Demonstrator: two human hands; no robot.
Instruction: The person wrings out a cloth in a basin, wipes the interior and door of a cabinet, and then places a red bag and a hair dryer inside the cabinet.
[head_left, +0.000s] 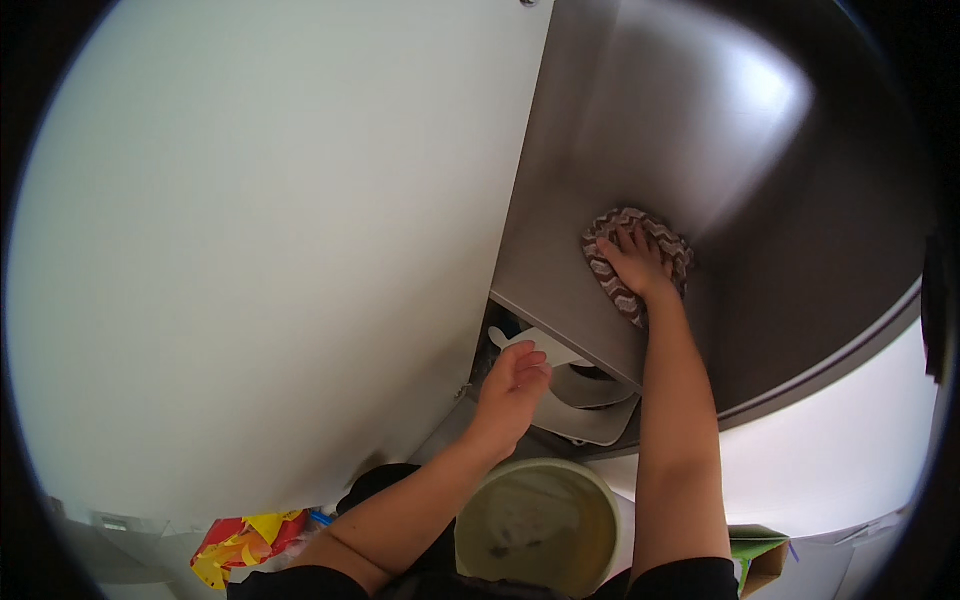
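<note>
My right hand (637, 262) lies spread on a brown cloth with a pale zigzag pattern (609, 281), pressing it onto a grey cabinet shelf (551, 262) near the back corner. My left hand (519, 379) hovers in front of the shelf's edge with its fingers loosely curled, and nothing shows in it. Behind and below the left hand, pale curved items (592, 420) sit in the lower compartment. A round, pale green basin (544, 517) with cloudy water stands below, between my forearms.
A large white cabinet door (262, 225) stands open at the left. Red and yellow packaging (251, 544) lies at the lower left. At the lower right is a green cardboard box (757, 551). The cabinet's dark side wall (810, 247) rises at the right.
</note>
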